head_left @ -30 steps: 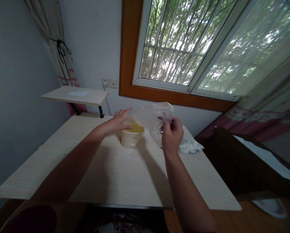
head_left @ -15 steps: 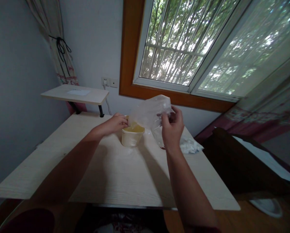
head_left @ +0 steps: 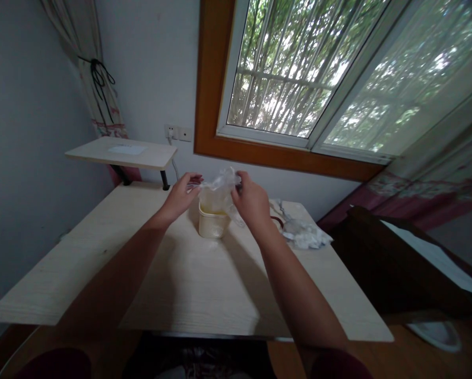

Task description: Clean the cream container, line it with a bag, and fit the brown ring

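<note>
A thin, clear plastic bag (head_left: 219,190) is stretched between my hands over a small cream plastic basket (head_left: 213,225) with ribbed sides. The bag's lower part hangs down into the basket's mouth. At the bag's left edge, my left hand (head_left: 180,196) is closed on the plastic with thumb and fingers. My right hand (head_left: 252,202) pinches the bag's right side, its back turned towards me and some fingertips hidden. The basket stands upright on the pale wooden table (head_left: 208,289).
Right of my right hand lies a crumpled clear bag with whitish contents (head_left: 305,234), near the table's right edge. A small raised shelf (head_left: 149,155) with a paper sheet (head_left: 126,150) stands at the back left. A dark cabinet (head_left: 378,263) sits to the right, below the window.
My right hand has moved left with the plastic bag, bringing it over the basket. My left hand has risen and shifted slightly left, away from the basket's rim.
</note>
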Tool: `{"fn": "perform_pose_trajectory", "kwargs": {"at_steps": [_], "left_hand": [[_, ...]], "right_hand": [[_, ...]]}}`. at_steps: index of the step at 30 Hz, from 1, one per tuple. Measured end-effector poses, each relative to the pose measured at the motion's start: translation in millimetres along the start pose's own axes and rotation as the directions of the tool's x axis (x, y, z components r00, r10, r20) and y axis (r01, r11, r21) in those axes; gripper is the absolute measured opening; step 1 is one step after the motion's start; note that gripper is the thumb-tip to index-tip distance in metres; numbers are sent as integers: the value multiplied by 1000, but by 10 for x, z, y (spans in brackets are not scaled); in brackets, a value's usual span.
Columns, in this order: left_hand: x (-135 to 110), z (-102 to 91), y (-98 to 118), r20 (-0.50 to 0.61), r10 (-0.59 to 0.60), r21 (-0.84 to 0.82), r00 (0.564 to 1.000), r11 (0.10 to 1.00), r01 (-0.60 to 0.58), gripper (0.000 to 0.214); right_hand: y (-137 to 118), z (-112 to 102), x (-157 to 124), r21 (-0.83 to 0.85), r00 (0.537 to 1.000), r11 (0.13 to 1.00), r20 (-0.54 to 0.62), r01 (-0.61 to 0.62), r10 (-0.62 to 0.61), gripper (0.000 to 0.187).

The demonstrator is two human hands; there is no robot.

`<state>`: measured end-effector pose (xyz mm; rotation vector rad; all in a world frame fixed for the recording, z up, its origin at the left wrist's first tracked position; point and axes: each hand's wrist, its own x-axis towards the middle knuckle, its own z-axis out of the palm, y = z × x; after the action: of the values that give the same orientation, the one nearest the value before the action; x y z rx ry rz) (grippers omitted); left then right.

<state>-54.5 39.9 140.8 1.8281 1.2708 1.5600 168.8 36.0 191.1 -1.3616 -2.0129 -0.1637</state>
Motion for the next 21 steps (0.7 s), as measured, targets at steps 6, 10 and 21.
{"fn": "perform_pose_trajectory", "kwargs": {"at_steps": [6, 10, 21], "left_hand": [[-37, -14, 109, -46, 69, 77, 997, 995, -65, 30], [-67, 17, 101, 269, 92, 186, 959, 972, -146, 36], [96, 79, 171, 530, -71, 252, 845, 965, -77, 29]], "right_hand": [[177, 191, 59, 67, 990, 988, 39, -136, 134, 45], [424, 335, 101, 297, 968, 922, 44, -248, 247, 45], [548, 366, 33, 884, 941, 371, 183, -285, 286, 43]]}}
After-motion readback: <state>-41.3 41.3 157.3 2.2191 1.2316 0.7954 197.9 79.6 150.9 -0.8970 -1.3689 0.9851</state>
